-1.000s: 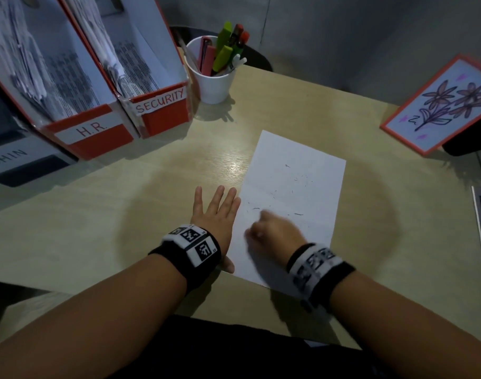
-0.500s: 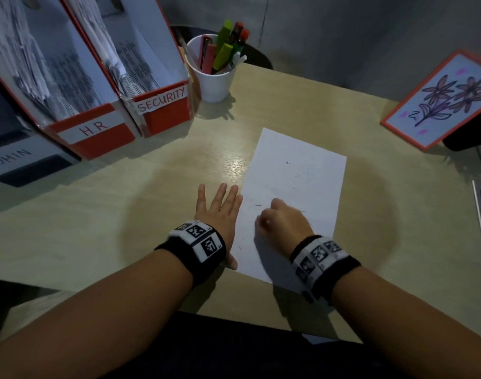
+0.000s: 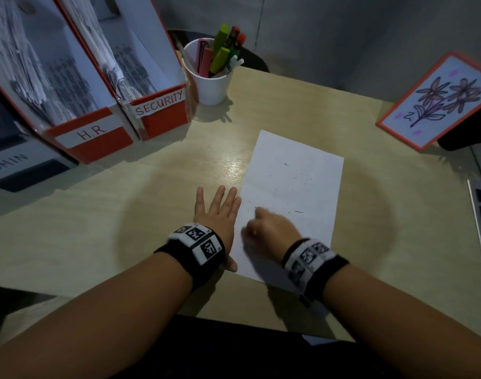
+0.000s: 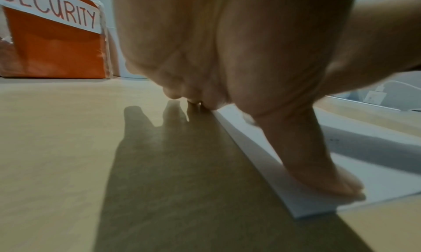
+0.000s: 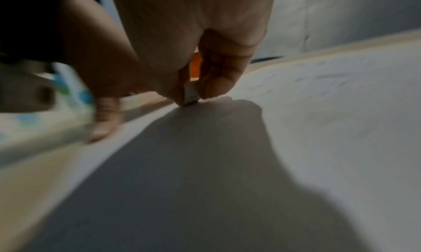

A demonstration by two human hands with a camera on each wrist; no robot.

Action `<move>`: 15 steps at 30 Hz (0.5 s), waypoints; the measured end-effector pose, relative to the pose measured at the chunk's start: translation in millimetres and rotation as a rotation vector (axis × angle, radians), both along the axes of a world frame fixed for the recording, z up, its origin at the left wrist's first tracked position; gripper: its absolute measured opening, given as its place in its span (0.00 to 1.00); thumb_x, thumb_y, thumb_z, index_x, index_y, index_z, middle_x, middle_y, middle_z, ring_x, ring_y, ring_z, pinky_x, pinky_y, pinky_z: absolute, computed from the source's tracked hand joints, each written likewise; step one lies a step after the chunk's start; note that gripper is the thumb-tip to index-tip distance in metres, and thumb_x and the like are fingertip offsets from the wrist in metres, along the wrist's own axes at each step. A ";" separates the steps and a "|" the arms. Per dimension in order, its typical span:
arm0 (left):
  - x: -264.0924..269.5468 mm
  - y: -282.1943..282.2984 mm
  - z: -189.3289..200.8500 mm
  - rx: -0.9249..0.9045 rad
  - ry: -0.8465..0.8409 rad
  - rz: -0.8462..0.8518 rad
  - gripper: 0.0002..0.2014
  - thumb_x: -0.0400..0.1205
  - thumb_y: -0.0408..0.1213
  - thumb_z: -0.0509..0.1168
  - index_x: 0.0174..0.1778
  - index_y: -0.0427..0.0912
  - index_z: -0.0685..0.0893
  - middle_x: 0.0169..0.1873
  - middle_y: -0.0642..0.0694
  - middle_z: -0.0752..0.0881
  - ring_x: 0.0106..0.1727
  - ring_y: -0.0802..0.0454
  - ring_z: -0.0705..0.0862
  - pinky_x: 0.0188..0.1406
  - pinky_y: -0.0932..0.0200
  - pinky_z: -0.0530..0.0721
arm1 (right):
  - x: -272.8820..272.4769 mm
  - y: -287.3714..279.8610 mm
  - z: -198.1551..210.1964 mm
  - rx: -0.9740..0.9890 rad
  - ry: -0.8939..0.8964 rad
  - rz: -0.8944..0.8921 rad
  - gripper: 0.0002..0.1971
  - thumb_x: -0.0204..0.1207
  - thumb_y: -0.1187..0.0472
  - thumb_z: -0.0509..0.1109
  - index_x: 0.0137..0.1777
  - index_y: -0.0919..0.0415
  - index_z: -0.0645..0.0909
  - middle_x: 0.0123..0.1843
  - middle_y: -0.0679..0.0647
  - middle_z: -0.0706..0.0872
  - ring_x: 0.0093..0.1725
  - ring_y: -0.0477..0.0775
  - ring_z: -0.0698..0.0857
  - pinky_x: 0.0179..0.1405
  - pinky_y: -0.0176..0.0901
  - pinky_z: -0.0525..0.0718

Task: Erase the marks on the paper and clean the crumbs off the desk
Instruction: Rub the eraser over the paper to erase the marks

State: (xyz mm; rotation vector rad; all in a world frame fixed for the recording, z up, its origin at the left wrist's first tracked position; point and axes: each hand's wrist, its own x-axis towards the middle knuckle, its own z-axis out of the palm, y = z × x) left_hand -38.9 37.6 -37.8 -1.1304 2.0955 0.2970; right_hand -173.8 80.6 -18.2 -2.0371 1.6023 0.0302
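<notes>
From the head view, the paper lay on the bench toward its near edge, with dark specks scattered over its middle. The left hand lay flat, fingers spread and straight, beside the sheet's left edge with the thumb on its near corner. The right hand was curled and blurred over the sheet's near half; if that rubbing ran hard toward the far, unpinned end, the sheet could probably buckle or crease, since only one corner looked held. In the left wrist view, the thumb pressed the paper's corner while the other fingers touched the bench just beside its edge; a light press there could let the sheet slide or pivot. In the right wrist view, the right hand's fingers pinched a small pale eraser, its tip on the paper. So little of it showed below the grip that it might slip out, or a fingertip might smear the marks. Crumbs could also scatter onto the bench.
</notes>
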 end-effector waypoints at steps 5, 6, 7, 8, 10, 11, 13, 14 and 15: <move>0.1 0.9 0.6 -0.007 -0.006 0.003 0.74 0.61 0.74 0.70 0.77 0.37 0.23 0.78 0.37 0.23 0.78 0.34 0.23 0.61 0.21 0.20 | -26.4 -41.5 -7.8 -0.112 0.065 -0.214 0.12 0.78 0.58 0.64 0.45 0.65 0.86 0.43 0.61 0.78 0.41 0.64 0.81 0.37 0.44 0.74; 0.1 0.3 0.2 -0.007 0.000 0.002 0.73 0.61 0.74 0.70 0.78 0.37 0.23 0.79 0.37 0.23 0.78 0.34 0.23 0.62 0.21 0.22 | -12.3 -30.6 -5.5 -0.079 0.045 -0.092 0.12 0.77 0.59 0.64 0.45 0.65 0.86 0.41 0.60 0.76 0.40 0.63 0.81 0.36 0.43 0.72; 0.0 0.2 -1.0 -0.008 0.004 -0.003 0.73 0.62 0.74 0.70 0.78 0.36 0.24 0.79 0.37 0.23 0.78 0.34 0.23 0.63 0.20 0.23 | 2.8 -15.3 -2.5 -0.042 0.026 0.041 0.11 0.77 0.60 0.64 0.44 0.65 0.86 0.38 0.59 0.74 0.36 0.61 0.80 0.34 0.44 0.71; -0.2 0.3 -1.2 -0.008 0.004 -0.009 0.73 0.62 0.74 0.70 0.77 0.36 0.23 0.79 0.36 0.23 0.78 0.33 0.23 0.64 0.20 0.23 | 9.8 -4.0 -2.0 -0.025 0.005 0.102 0.11 0.76 0.60 0.65 0.42 0.65 0.86 0.36 0.58 0.73 0.32 0.60 0.79 0.31 0.44 0.73; -0.2 0.6 0.2 -0.003 -0.003 -0.009 0.72 0.63 0.74 0.70 0.77 0.37 0.23 0.78 0.37 0.23 0.78 0.34 0.23 0.62 0.21 0.22 | 4.3 -11.0 -1.9 -0.013 -0.010 0.019 0.13 0.77 0.57 0.65 0.41 0.65 0.87 0.37 0.59 0.77 0.31 0.62 0.80 0.31 0.49 0.79; -0.1 0.3 0.2 -0.007 -0.004 -0.006 0.73 0.62 0.74 0.70 0.77 0.37 0.23 0.78 0.37 0.23 0.78 0.34 0.23 0.61 0.21 0.20 | -3.8 -25.0 -5.9 -0.048 0.013 -0.063 0.14 0.79 0.55 0.64 0.43 0.65 0.87 0.40 0.60 0.78 0.34 0.63 0.81 0.35 0.50 0.81; 0.0 0.5 -0.1 -0.013 -0.007 -0.006 0.73 0.62 0.74 0.70 0.77 0.37 0.22 0.78 0.38 0.22 0.78 0.34 0.23 0.58 0.21 0.18 | -21.9 -48.9 -12.2 -0.113 0.063 -0.231 0.15 0.79 0.54 0.63 0.44 0.64 0.87 0.43 0.60 0.79 0.38 0.64 0.82 0.39 0.47 0.80; 0.1 0.4 0.1 -0.012 -0.005 -0.005 0.73 0.62 0.74 0.69 0.77 0.38 0.22 0.78 0.38 0.22 0.78 0.34 0.22 0.57 0.21 0.18 | -25.9 -52.1 -12.8 -0.138 0.073 -0.272 0.14 0.78 0.55 0.63 0.44 0.63 0.87 0.43 0.60 0.78 0.38 0.64 0.81 0.37 0.45 0.78; 0.3 0.6 0.1 -0.009 -0.001 -0.001 0.73 0.62 0.74 0.70 0.76 0.38 0.22 0.78 0.38 0.22 0.78 0.34 0.22 0.58 0.21 0.19 | -23.2 -47.6 -11.7 -0.152 0.055 -0.269 0.13 0.78 0.56 0.64 0.41 0.64 0.87 0.40 0.60 0.78 0.36 0.63 0.81 0.35 0.44 0.77</move>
